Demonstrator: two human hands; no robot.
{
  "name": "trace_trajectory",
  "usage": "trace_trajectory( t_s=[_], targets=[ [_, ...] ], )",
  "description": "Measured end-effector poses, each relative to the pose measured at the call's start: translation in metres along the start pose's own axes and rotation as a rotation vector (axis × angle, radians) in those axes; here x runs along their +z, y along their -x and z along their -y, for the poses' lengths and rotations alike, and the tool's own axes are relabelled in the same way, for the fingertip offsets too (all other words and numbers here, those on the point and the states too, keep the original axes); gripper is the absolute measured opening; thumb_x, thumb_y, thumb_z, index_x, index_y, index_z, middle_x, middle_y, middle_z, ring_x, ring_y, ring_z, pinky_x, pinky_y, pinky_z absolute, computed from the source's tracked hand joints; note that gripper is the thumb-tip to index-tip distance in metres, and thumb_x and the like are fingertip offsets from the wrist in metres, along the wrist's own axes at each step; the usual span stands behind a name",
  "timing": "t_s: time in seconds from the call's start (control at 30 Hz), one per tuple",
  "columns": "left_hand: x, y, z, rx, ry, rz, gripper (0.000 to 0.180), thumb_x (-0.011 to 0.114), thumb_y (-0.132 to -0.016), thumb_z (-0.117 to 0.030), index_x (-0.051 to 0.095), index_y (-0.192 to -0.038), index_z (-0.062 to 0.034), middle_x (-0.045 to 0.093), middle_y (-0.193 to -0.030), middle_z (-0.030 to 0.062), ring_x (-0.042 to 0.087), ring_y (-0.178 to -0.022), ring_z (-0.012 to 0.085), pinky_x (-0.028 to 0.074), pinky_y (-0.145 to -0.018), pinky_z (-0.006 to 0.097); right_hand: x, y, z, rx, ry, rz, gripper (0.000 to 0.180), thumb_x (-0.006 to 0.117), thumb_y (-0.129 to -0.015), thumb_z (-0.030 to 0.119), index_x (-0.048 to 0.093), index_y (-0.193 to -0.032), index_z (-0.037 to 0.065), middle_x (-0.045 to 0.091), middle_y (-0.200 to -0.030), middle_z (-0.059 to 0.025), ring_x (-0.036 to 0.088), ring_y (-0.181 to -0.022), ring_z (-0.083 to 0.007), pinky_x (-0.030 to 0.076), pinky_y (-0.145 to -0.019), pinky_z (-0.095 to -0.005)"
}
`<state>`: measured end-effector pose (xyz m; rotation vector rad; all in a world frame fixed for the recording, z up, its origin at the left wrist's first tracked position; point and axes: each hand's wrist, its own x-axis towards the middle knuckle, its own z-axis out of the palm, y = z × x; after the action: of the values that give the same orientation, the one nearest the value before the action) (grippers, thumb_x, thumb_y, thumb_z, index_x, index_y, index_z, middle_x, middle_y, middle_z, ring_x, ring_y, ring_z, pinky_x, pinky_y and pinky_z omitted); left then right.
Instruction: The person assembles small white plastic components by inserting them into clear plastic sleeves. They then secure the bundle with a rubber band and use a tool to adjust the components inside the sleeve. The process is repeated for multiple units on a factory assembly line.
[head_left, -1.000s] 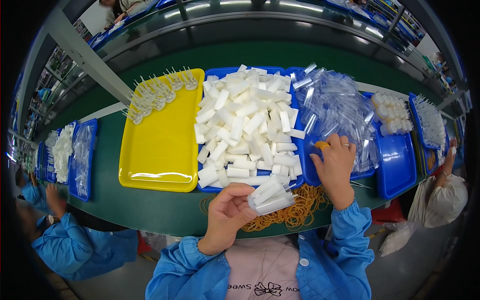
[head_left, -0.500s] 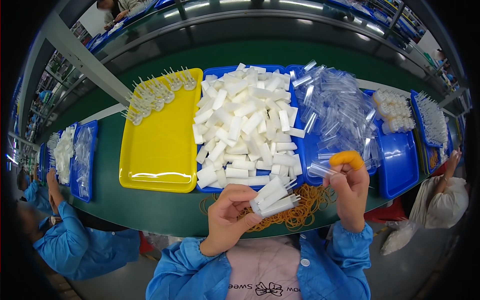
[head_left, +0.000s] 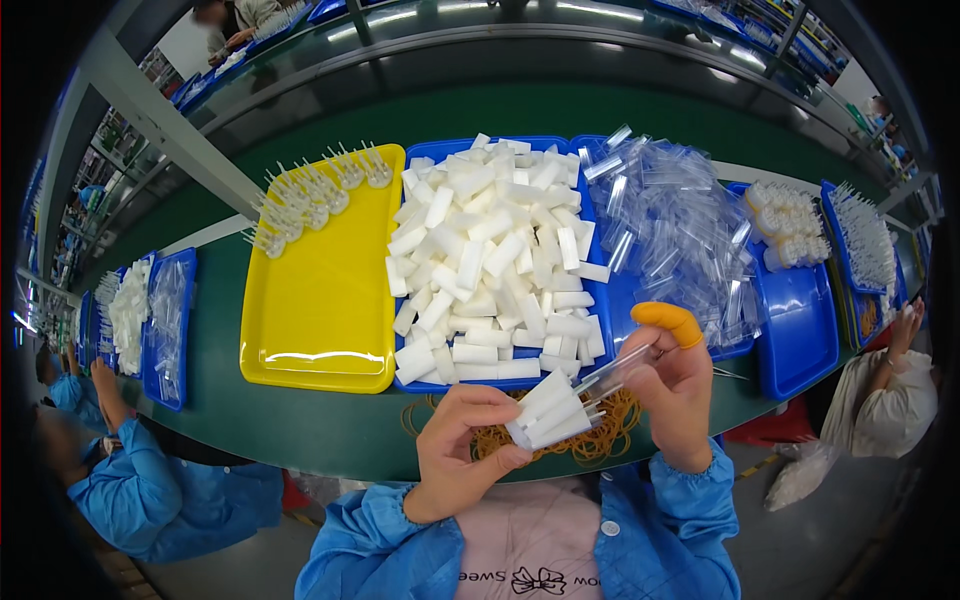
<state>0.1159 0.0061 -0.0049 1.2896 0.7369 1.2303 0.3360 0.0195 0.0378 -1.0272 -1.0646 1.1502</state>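
Note:
My left hand (head_left: 452,458) is closed on a pronged white plastic piece (head_left: 552,412) with white foam blocks among its thin prongs. Its round base rests between my thumb and fingers, and the prongs point right. In my right hand (head_left: 682,405), a clear plastic tube (head_left: 612,372) is pinched between thumb and forefinger, its lower end close against the prong tips. I cannot tell whether the tube is over a prong. An orange finger cot (head_left: 668,322) covers the right forefinger. Orange rubber bands (head_left: 612,425) lie in a pile below both hands.
White foam blocks (head_left: 490,240) heap a blue tray in the middle. Clear tubes (head_left: 670,230) fill another to its right. The yellow tray (head_left: 320,310) at left holds pronged white pieces (head_left: 320,190) along its far edge. Co-workers in blue (head_left: 150,490) sit at left.
My right hand has moved left and slightly down, bringing the clear tube to the pronged piece. My left hand has turned the piece a little.

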Motion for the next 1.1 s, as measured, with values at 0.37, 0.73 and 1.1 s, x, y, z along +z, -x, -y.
trace_trajectory(
  t_s=[0.37, 0.73, 1.1],
  targets=[
    [0.001, -0.007, -0.018, 0.074, -0.444, 0.151, 0.049, 0.074, -0.075, -0.010, 0.057, -0.119, 0.0006, 0.050, -0.105, 0.0119, 0.053, -0.093, 0.0199, 0.046, -0.079, 0.030, 0.011, 0.011, -0.003, -0.098, 0.157, -0.037, 0.033, 0.071, -0.074, -0.002, 0.054, -0.103, -0.001, 0.060, -0.090, -0.0065, 0.058, -0.082, -0.0118, 0.046, -0.077, -0.0259],
    [0.002, -0.004, -0.014, 0.081, -0.326, 0.158, 0.047, 0.073, -0.072, 0.000, 0.059, -0.117, -0.0005, 0.046, -0.108, 0.0105, 0.053, -0.090, 0.0184, 0.046, -0.076, 0.028, 0.010, 0.015, 0.002, -0.008, 0.098, 0.058, 0.031, 0.071, -0.076, 0.000, 0.056, -0.103, -0.001, 0.060, -0.093, -0.0076, 0.058, -0.083, -0.0121, 0.046, -0.076, -0.0253],
    [0.002, -0.011, 0.001, -0.235, 0.420, -0.018, 0.037, 0.070, -0.078, 0.002, 0.057, -0.112, 0.0027, 0.046, -0.120, 0.0101, 0.054, -0.105, 0.0190, 0.046, -0.091, 0.032, -0.002, -0.002, 0.005, -0.317, 0.520, 0.060, 0.022, 0.070, -0.070, 0.004, 0.062, -0.091, 0.001, 0.060, -0.092, -0.0077, 0.053, -0.094, -0.0237, 0.042, -0.083, -0.0327]
  ],
)
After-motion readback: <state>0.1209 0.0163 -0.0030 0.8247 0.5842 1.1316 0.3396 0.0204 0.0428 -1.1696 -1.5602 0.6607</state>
